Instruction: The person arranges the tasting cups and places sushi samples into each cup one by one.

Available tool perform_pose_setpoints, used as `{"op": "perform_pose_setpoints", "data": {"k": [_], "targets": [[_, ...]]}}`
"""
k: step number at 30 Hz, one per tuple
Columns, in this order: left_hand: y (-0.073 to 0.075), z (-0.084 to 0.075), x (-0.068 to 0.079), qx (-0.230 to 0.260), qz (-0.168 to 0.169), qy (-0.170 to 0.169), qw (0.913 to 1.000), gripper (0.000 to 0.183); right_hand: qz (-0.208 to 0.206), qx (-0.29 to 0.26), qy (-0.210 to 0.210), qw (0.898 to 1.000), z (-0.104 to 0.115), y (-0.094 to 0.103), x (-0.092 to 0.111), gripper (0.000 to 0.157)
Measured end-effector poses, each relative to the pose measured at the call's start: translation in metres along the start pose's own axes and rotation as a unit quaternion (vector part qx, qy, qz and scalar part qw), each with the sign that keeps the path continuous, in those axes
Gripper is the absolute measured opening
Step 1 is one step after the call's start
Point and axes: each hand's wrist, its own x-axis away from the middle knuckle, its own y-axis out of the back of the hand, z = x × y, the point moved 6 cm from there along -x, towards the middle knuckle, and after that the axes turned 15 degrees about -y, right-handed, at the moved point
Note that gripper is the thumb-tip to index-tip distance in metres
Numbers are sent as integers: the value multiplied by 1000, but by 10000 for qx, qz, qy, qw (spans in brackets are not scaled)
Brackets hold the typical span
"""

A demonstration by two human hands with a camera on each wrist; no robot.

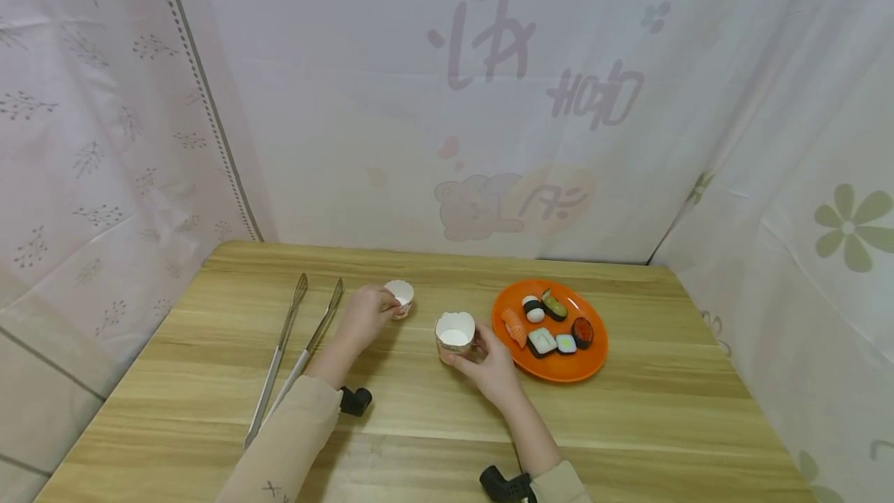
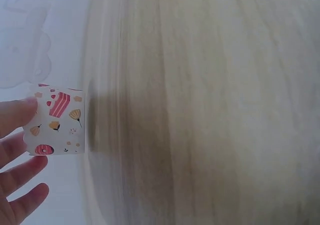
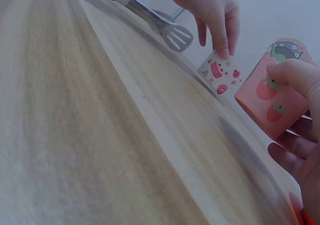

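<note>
My left hand [image 1: 365, 317] pinches the rim of a small white paper baking cup [image 2: 57, 120], printed with cake slices and other little motifs. In the left wrist view its base is at or just above the tabletop; I cannot tell if it touches. My right hand [image 1: 494, 367] grips a larger pink paper cup [image 3: 275, 95] with strawberries on its side, thumb on the near side and fingers behind. That cup is held upright above the wood, its shadow beneath it in the right wrist view. In the head view the pink cup's white inside shows, with nothing in it.
An orange plate [image 1: 594, 363] of several sushi pieces lies right of my right hand. Metal tongs [image 1: 279, 348] with slotted ends rest along the left side, partly under my left forearm. Printed curtains [image 1: 335, 99] hang behind the wooden table [image 1: 419, 449] and at both sides.
</note>
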Motion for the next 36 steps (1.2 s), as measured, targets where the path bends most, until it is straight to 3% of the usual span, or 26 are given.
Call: {"op": "perform_pose_setpoints", "data": {"k": [10, 19, 25, 32, 36], "targets": [[-1, 3, 5, 26, 47, 202, 9998, 9, 108, -64, 45, 9999, -4, -1, -2, 62], [-4, 7, 4, 141, 123, 278, 9994, 10, -25, -9, -127, 9999, -36, -3, -18, 65], [-5, 9, 4, 270, 272, 438, 9983, 15, -10, -43, -195, 9998, -34, -3, -17, 65], [-4, 8, 4, 320, 249, 446, 9982, 17, 102, -195, -106, 9997, -9, -1, -5, 63], [-2, 8, 4, 315, 194, 450, 9983, 18, 68, -110, -153, 9998, -17, -2, -9, 65]]}}
